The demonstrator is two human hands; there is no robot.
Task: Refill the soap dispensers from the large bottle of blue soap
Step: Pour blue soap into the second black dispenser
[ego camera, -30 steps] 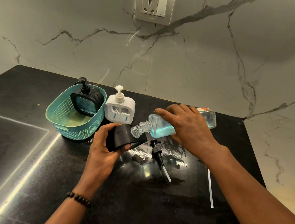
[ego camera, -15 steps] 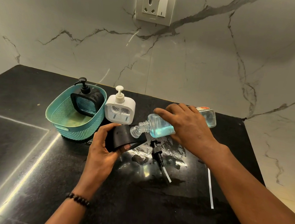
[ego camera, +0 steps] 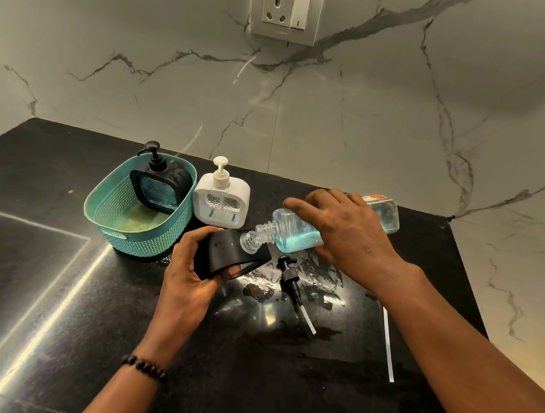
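While a beaded bracelet (ego camera: 144, 367) circles the near wrist, the left hand (ego camera: 188, 281) grips a black soap dispenser (ego camera: 230, 255), tilted, its fingers (ego camera: 233, 272) curled round the body. Just right of it, a black pump head (ego camera: 291, 285) with its tube lies on the wet, dark surface (ego camera: 51, 283). Farther right, a thin white strip (ego camera: 387, 345) lies flat. The right hand (ego camera: 346, 231) holds the large bottle of blue soap (ego camera: 295, 234) tipped on its side, fingers wrapped over it, its threaded neck touching the black dispenser's top. Beyond, a white dispenser (ego camera: 221, 200) stands upright beside a teal basket (ego camera: 118, 233) holding another black dispenser (ego camera: 159, 186). A wall socket (ego camera: 285, 5) sits on the marble behind.
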